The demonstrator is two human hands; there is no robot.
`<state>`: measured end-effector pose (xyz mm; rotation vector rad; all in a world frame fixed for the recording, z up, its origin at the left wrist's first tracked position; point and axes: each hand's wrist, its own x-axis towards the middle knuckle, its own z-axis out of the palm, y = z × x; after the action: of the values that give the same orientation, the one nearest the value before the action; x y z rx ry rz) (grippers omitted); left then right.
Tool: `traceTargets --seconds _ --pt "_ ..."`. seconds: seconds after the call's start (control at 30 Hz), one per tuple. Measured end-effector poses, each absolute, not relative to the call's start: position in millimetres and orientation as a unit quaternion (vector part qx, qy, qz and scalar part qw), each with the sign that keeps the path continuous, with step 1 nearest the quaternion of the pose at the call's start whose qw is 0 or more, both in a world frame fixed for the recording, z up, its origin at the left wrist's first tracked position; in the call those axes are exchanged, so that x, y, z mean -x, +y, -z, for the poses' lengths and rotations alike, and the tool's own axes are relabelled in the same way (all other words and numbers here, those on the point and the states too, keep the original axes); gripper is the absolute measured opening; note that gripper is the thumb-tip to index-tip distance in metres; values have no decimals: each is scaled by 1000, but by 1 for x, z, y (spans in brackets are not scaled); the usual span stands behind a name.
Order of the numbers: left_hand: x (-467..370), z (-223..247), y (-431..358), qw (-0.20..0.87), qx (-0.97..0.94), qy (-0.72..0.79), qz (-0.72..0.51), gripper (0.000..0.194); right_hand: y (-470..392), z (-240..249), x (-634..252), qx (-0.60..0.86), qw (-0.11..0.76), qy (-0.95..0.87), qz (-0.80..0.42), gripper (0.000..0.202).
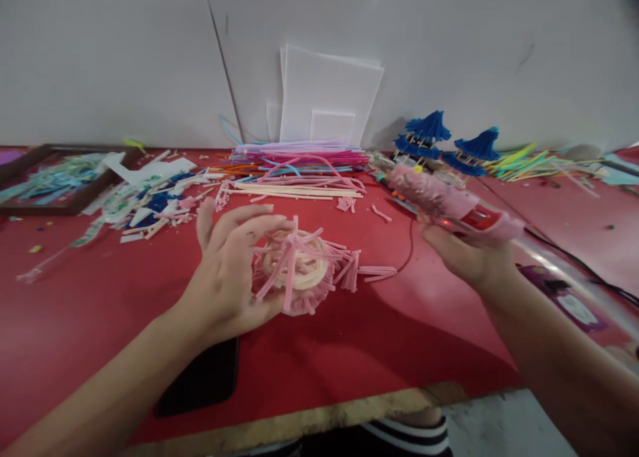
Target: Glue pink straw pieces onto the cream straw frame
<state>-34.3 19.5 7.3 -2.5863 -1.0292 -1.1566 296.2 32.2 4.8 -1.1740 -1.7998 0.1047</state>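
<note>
Near the middle, my left hand [224, 277] grips a round craft piece [302, 264] by its left side. The piece has a cream ring, a pink fringed edge and pink strips crossing over its top. On the right, my right hand [464, 254] is wrapped round the underside of a pink glue gun [449, 201], which points up and to the left; a small red light shows on it. Short pink strips [349, 271] lie on the red table [389, 350] just right of the round piece.
Bundles of coloured stems [299, 167] lie at the back before white sheets [332, 91]. Two blue-roofed models [476, 148] stand back right. Scraps [154, 201] and a brown frame [74, 207] are left. A black phone [204, 380] lies near the front edge, and a cable [574, 251] runs right.
</note>
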Motion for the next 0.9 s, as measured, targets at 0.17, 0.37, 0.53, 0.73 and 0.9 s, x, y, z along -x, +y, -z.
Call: traceTargets --seconds 0.17,0.37,0.53,0.73,0.9 --pt "39 -2 21 77 858 -318 395 72 35 6 -250 442 503 -724 -166 14" --pt "43 7 17 70 839 -306 445 61 15 19 -239 384 489 -750 -224 8" --pt "44 10 15 77 858 -303 408 86 1 6 -238 323 467 -804 -178 19" --pt "41 12 13 72 854 -328 398 87 0 5 -238 299 430 -849 -73 16" --pt "40 13 13 82 840 -345 411 87 -1 8 -239 292 437 -850 -13 14"
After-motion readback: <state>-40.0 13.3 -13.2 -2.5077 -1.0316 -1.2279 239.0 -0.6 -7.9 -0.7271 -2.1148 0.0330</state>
